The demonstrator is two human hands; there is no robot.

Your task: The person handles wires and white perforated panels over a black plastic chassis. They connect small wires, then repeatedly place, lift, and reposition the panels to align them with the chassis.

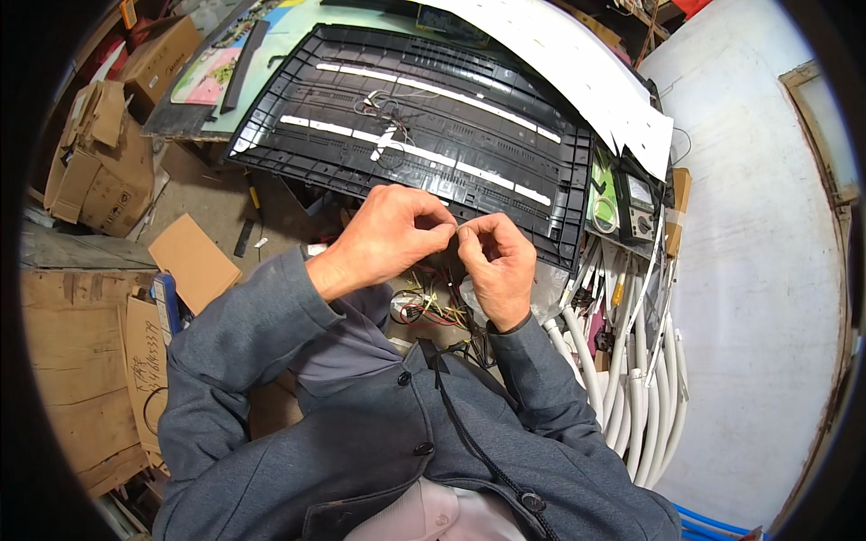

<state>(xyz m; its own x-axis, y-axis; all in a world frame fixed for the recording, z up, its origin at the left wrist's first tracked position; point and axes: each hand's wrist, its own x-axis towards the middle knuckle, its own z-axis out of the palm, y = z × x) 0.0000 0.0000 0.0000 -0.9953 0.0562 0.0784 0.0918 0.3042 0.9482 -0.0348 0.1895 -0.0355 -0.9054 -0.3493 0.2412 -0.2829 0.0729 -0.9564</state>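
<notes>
My left hand (390,233) and my right hand (497,263) meet at their fingertips in front of my chest. Each pinches with thumb and forefinger, and whatever lies between the tips is too small to make out. Just beyond them is a black plastic panel (469,200), like the back shell of a television, lying on a table. Two long white LED strips (442,88) run across it, and a shorter white piece (383,144) crosses the nearer strip. Thin loose wires (390,115) gather near the panel's middle.
A large white sheet (577,63) curves behind the panel. An analog multimeter (640,212) sits right of it. White tubes (642,406) stand at the right beside a pale wall (731,270). Tangled wires (433,302) lie below my hands. Cardboard boxes (104,180) are stacked at left.
</notes>
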